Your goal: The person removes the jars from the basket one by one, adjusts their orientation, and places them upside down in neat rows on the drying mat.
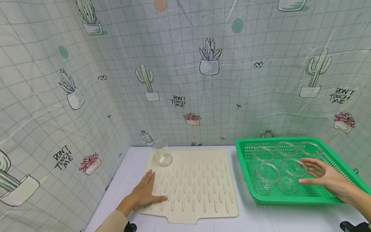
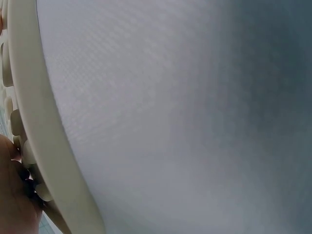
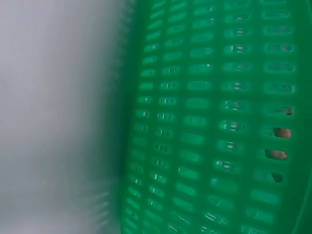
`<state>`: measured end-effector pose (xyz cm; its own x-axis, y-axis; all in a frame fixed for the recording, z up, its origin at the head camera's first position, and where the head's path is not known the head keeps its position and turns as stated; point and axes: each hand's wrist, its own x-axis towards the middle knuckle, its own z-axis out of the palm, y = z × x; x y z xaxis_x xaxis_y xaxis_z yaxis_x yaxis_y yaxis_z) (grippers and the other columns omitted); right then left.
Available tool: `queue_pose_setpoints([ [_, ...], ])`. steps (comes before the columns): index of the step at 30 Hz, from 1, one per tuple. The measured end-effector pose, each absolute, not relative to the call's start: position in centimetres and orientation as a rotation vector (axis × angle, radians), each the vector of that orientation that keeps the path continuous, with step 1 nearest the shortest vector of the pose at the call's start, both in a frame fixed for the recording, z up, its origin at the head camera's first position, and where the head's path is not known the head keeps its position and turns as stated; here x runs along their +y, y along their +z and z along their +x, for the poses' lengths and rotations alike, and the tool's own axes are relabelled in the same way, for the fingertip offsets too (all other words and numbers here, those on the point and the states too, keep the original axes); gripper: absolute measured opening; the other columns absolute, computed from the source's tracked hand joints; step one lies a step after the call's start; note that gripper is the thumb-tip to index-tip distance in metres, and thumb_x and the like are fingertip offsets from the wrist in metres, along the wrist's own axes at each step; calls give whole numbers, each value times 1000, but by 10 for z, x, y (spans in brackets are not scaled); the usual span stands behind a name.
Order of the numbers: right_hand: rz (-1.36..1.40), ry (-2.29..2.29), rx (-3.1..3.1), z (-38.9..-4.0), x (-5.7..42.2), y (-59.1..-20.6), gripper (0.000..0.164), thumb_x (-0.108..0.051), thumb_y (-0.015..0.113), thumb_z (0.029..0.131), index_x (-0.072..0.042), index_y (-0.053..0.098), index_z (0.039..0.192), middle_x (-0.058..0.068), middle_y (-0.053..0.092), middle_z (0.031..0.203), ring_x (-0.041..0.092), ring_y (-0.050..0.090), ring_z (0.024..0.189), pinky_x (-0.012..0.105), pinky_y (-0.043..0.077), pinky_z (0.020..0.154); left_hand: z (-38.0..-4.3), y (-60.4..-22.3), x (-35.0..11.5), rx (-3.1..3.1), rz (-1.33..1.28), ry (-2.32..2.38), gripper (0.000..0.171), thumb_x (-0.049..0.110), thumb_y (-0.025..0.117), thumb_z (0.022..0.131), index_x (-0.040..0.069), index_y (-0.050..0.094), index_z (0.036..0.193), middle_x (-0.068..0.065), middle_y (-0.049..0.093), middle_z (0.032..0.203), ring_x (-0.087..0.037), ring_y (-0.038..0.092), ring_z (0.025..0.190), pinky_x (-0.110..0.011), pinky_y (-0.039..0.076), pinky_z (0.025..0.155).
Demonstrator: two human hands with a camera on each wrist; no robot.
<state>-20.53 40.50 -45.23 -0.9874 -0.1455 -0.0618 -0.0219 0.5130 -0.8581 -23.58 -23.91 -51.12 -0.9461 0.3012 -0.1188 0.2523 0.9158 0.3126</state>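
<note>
My left hand rests on the left edge of a beige ridged draining mat, fingers straight and thumb spread. A clear plastic cup stands at the mat's far left corner. Over the green basket, my right hand reaches in from the right. Its thumb and fingers are apart, fingertips right at the rim of a clear cup. Another clear cup stands left of that one. In the right wrist view, the basket wall hides most of the hand.
Three more clear cups stand in the basket's back row. A white cloth covers the table, and a cactus-print curtain hangs behind and to the left. The mat's edge shows close up in the left wrist view.
</note>
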Motion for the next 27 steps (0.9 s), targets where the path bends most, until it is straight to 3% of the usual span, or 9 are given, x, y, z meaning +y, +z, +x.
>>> queue_pose_setpoints([
  [3, -129, -1425, 2621, -208, 406, -454, 80, -21, 67, 85, -13, 16, 145, 8, 30, 136, 24, 29, 132, 13, 43, 81, -236, -512, -239, 2919, 426, 442, 125, 80, 53, 64, -6, 12, 144, -23, 5, 150, -35, 3, 138, -49, 14, 109],
  [5, -127, -1402, 2617, -209, 405, -455, 82, -22, 67, 84, -11, 14, 146, 18, 25, 140, 47, 19, 129, 13, 43, 82, -235, -512, -239, 2920, 431, 443, 124, 80, 53, 64, -6, 12, 144, -23, 5, 150, -35, 3, 138, -49, 14, 109],
  [6, -126, -1394, 2616, -210, 404, -455, 83, -22, 68, 84, -10, 13, 145, 23, 23, 140, 50, 18, 127, 13, 43, 82, -235, -512, -239, 2921, 433, 441, 124, 80, 53, 64, -6, 13, 144, -23, 6, 150, -35, 3, 138, -49, 14, 109],
  [9, -133, -1390, 2595, -212, 403, -457, 83, -21, 68, 84, -5, 13, 144, 28, 25, 140, 20, 36, 128, 18, 44, 84, -235, -512, -239, 2925, 436, 436, 124, 80, 53, 64, -6, 13, 144, -23, 6, 150, -36, 4, 138, -49, 14, 109],
  [13, -156, -1430, 2544, -214, 400, -459, 80, -18, 67, 84, 1, 15, 142, 29, 31, 138, -19, 38, 98, 38, 45, 89, -235, -512, -240, 2926, 429, 436, 124, 80, 53, 64, -6, 13, 144, -23, 6, 150, -35, 4, 138, -49, 15, 109],
  [15, -163, -1464, 2516, -215, 399, -460, 80, -17, 67, 84, 2, 15, 142, 25, 34, 137, -19, 41, 96, 47, 44, 88, -235, -512, -240, 2924, 425, 440, 124, 80, 53, 64, -6, 13, 144, -23, 6, 150, -35, 4, 138, -49, 15, 109],
  [23, -225, -1568, 2409, -221, 400, -465, 73, -9, 66, 83, -4, 22, 141, -9, 43, 125, -14, 47, 98, 46, 47, 82, -234, -511, -240, 2913, 425, 438, 124, 80, 53, 65, -5, 12, 144, -22, 5, 151, -35, 4, 138, -49, 16, 109],
  [26, -269, -1571, 2369, -224, 401, -466, 72, -7, 65, 83, -7, 23, 142, -6, 43, 127, -11, 47, 100, 49, 46, 83, -234, -510, -239, 2913, 424, 444, 123, 80, 53, 65, -5, 12, 144, -22, 4, 151, -35, 4, 138, -49, 16, 109],
  [27, -276, -1568, 2360, -225, 401, -467, 72, -6, 66, 83, -6, 23, 142, 0, 43, 129, -4, 49, 105, 50, 46, 84, -234, -510, -239, 2913, 425, 447, 123, 79, 53, 65, -5, 12, 144, -22, 4, 151, -35, 4, 138, -49, 16, 109],
])
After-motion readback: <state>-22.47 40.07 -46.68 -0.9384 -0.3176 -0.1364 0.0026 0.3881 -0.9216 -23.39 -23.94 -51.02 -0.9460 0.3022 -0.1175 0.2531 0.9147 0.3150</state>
